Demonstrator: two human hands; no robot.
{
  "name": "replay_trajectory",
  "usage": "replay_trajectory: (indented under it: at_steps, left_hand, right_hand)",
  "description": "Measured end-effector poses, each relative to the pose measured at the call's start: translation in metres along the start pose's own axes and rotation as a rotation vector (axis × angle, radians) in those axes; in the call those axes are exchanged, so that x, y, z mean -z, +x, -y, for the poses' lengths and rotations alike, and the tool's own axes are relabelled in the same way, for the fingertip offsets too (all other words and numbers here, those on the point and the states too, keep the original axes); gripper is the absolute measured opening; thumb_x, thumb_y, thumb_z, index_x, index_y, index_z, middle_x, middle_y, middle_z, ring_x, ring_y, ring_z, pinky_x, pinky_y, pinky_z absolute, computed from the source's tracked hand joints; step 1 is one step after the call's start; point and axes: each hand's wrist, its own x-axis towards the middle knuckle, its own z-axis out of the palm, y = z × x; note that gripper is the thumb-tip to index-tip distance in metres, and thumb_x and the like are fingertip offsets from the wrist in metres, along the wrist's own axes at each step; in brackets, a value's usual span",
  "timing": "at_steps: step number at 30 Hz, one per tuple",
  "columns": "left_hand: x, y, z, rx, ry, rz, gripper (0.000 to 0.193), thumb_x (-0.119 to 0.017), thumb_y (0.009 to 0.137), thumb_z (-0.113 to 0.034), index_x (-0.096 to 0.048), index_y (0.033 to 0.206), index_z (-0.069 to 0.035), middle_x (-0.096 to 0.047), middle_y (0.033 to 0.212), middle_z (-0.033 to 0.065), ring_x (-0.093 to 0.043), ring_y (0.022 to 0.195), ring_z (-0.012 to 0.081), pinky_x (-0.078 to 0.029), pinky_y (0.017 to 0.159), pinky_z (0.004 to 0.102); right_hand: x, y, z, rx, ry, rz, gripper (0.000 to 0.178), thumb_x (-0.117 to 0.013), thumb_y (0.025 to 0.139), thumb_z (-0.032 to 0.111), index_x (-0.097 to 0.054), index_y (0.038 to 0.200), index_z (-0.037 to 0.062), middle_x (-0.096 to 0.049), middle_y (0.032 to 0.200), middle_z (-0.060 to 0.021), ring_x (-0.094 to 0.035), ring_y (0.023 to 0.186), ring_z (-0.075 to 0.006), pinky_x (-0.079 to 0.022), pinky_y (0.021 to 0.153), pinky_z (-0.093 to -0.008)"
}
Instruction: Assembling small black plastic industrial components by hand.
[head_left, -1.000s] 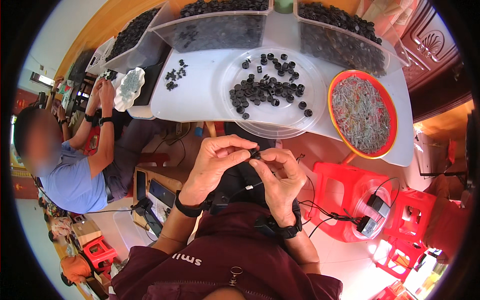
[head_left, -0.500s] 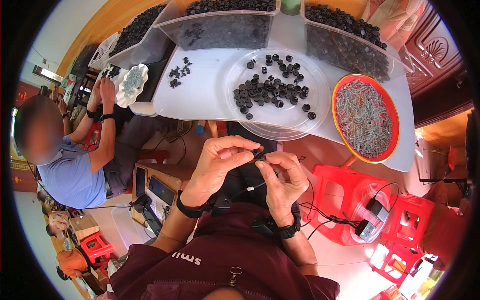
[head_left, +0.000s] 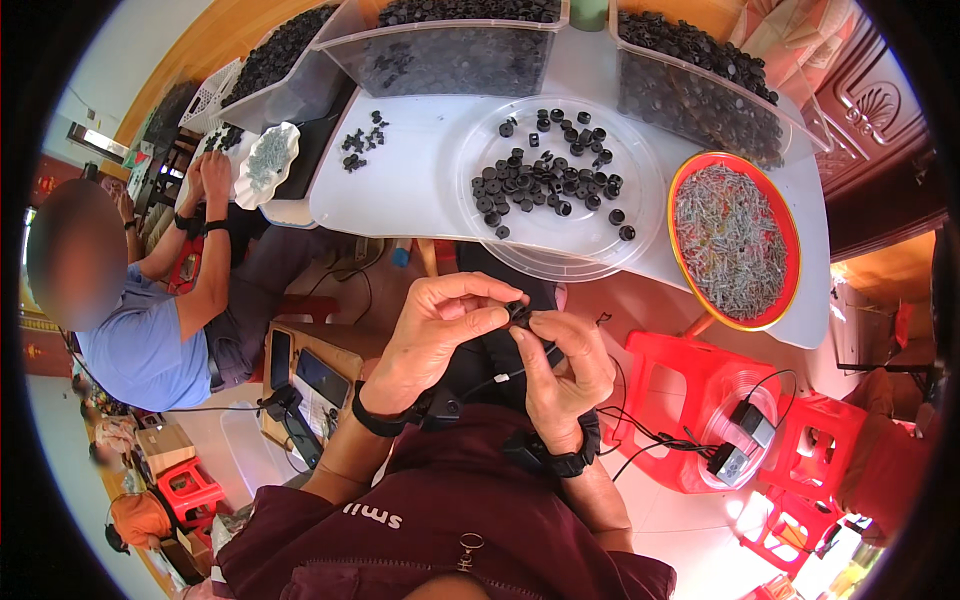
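Between my two hands, just off the table's near edge, is a small black plastic part (head_left: 518, 312). My left hand (head_left: 435, 325) pinches it between thumb and fingertips. From the other side my right hand (head_left: 568, 360) has its thumb and forefinger closed against the same part; whether they hold a second tiny piece I cannot make out. Beyond my hands, a clear round tray (head_left: 625, 160) carries many small round black parts (head_left: 520, 182). To its right stands a red bowl (head_left: 793, 238) heaped with thin silvery screws (head_left: 728, 240).
Clear bins (head_left: 455, 65) of black parts line the table's (head_left: 400, 205) far side. A few black pieces (head_left: 362, 142) lie left of the tray. At left, a co-worker (head_left: 150, 335) handles parts beside a white dish (head_left: 285, 165). Red stools (head_left: 665, 375) and cables stand at right.
My right fingers have shifted slightly at the black part, and more of the part shows now. My left hand keeps nearly the same pinch. The view has moved a little.
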Motion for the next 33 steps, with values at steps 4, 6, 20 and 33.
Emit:
replay_trajectory:
  at_steps: [4, 6, 20, 33]
  left_hand:
    - [0.0005, -0.0005, 0.0033, -0.017, 0.025, -0.018, 0.021, -0.058, 0.078, 0.008, -0.064, 0.097, 0.002, -0.061, 0.096, 0.0114, -0.06, 0.096, 0.02, -0.049, 0.081, 0.0271]
    - [0.001, -0.0005, 0.0036, -0.019, 0.015, -0.016, 0.021, -0.058, 0.078, 0.008, -0.064, 0.097, 0.002, -0.061, 0.096, 0.0114, -0.06, 0.096, 0.0202, -0.049, 0.082, 0.0276]
    - [-0.0001, -0.0001, 0.0036, -0.088, -0.012, 0.038, 0.02, -0.059, 0.08, 0.007, -0.064, 0.099, 0.004, -0.063, 0.099, 0.0104, -0.06, 0.092, 0.0151, -0.048, 0.084, 0.0271]
    - [-0.0086, 0.0014, 0.0011, -0.061, 0.029, 0.018, 0.023, -0.058, 0.077, 0.01, -0.064, 0.098, 0.003, -0.062, 0.098, 0.0148, -0.061, 0.093, 0.0195, -0.048, 0.084, 0.0298]
  right_hand:
    - [-0.0015, -0.0005, -0.0015, 0.078, -0.044, -0.027, 0.023, -0.075, 0.063, -0.007, -0.065, 0.082, 0.0006, -0.064, 0.083, -0.0101, -0.062, 0.072, -0.0188, -0.05, 0.063, -0.0267]
    - [-0.0019, -0.0001, -0.0017, 0.086, -0.059, -0.029, 0.023, -0.075, 0.063, -0.007, -0.065, 0.082, 0.0006, -0.064, 0.083, -0.0103, -0.062, 0.071, -0.0192, -0.05, 0.063, -0.0268]
    - [-0.0015, -0.0001, -0.0027, 0.285, -0.184, -0.028, 0.025, -0.076, 0.061, -0.007, -0.065, 0.081, 0.0025, -0.064, 0.084, -0.0087, -0.063, 0.07, -0.0213, -0.052, 0.061, -0.028]
    - [0.0047, 0.0025, 0.0, 0.209, -0.128, -0.061, 0.026, -0.076, 0.061, -0.008, -0.064, 0.082, 0.0007, -0.064, 0.084, -0.0117, -0.064, 0.07, -0.0201, -0.052, 0.06, -0.0263]
